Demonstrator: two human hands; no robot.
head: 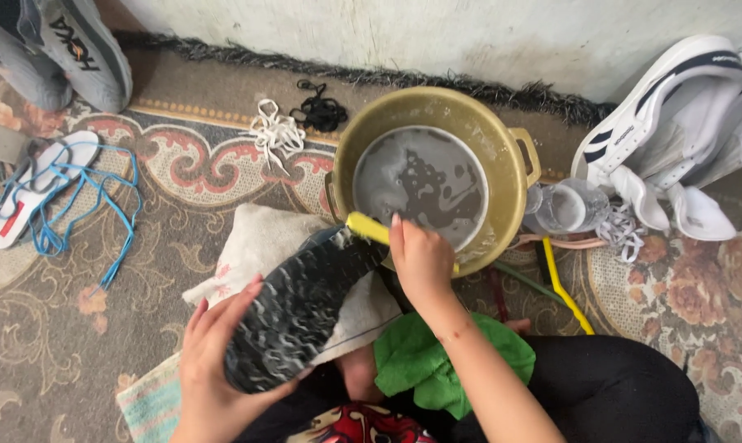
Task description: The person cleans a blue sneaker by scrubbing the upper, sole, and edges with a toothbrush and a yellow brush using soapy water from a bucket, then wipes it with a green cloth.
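Scrubbing shoe sole (pixel 301 308) beside basin rim (pixel 514 176); carpet (pixel 75 328) open leftward.

View: single head camera, looking steeply down.
Range: close above both hands.
Ahead of the fingers: basin (pixel 502 156), then wall.

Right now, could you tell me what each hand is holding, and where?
Left hand grips the soapy dark shoe at its heel end; right hand holds the yellow brush by its handle.

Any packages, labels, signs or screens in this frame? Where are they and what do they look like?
No packages, signs or screens.
Grey shoe, top left: dark lettering along its side.
White shoe, top right: small dark logo by dark stripes.
White insole, far left: small red label patch.
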